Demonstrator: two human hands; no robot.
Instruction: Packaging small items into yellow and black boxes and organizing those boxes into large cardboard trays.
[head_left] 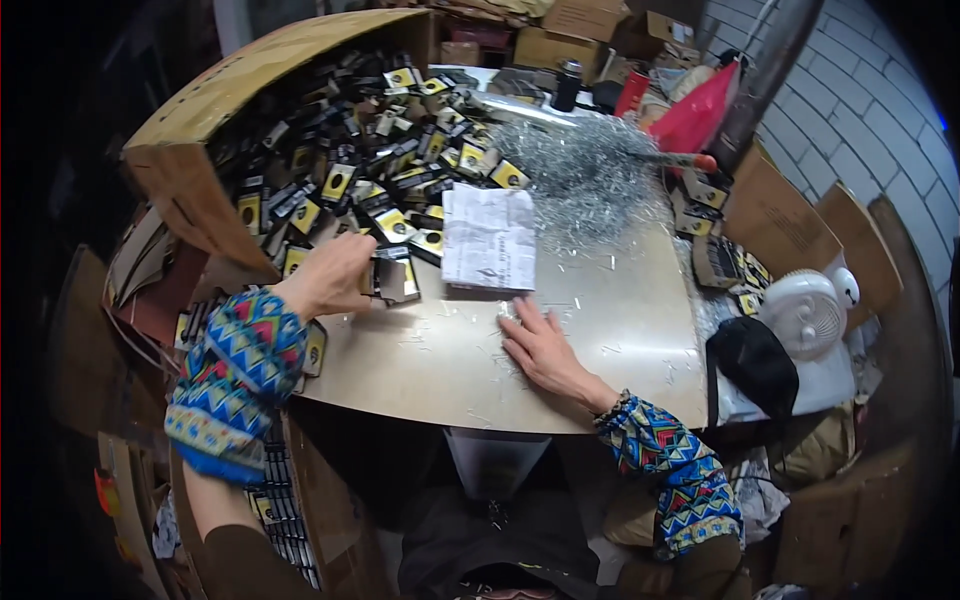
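Note:
My left hand [335,276] is closed on a small black-and-yellow cardboard box [398,277] whose pale end flap stands open. It holds the box low over the table, beside the heap of similar small boxes [340,185]. My right hand [545,350] rests palm down on the tabletop [640,320], fingers spread, with nothing seen in it. Just beyond its fingertips lies a folded sheet of printed paper [489,240]. Behind and right of the paper spreads a pile of thin, shiny metal pins [590,175], and loose ones are scattered near both hands.
A large tipped carton [185,195] surrounds the heap at the left. A screwdriver-like tool with a red-tipped handle [680,160] lies across the pins. Right of the table are a white fan [805,315] and a black cloth [752,365]. Below left, a carton holds rows of boxes [283,500].

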